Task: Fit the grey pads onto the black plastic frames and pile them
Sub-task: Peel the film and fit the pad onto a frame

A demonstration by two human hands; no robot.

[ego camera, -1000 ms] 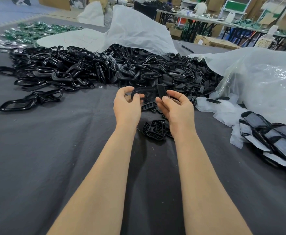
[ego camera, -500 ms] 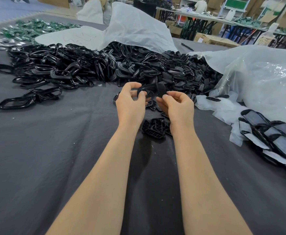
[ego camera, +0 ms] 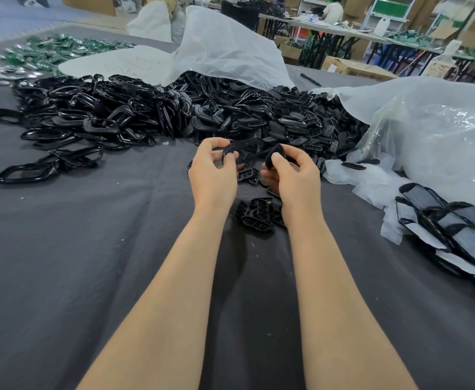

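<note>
Frame (ego camera: 244, 146) sat gripped in your left hand (ego camera: 212, 175); right hand (ego camera: 292, 175) pinched dark pad (ego camera: 279, 148) just beside it, not yet fitted. Small pile (ego camera: 455, 235) at right looked finished; big loose heap (ego camera: 118, 119) lay unfitted.

frames (ego camera: 89, 122): glossy black plastic | table cover (ego camera: 89, 249): matt grey cloth | bags (ego camera: 230, 52): translucent plastic film

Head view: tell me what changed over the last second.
The right hand drew its dark piece slightly off the black frame in the left hand; half a second ago they overlapped. Both grips held; the heap of black parts stayed put.
</note>
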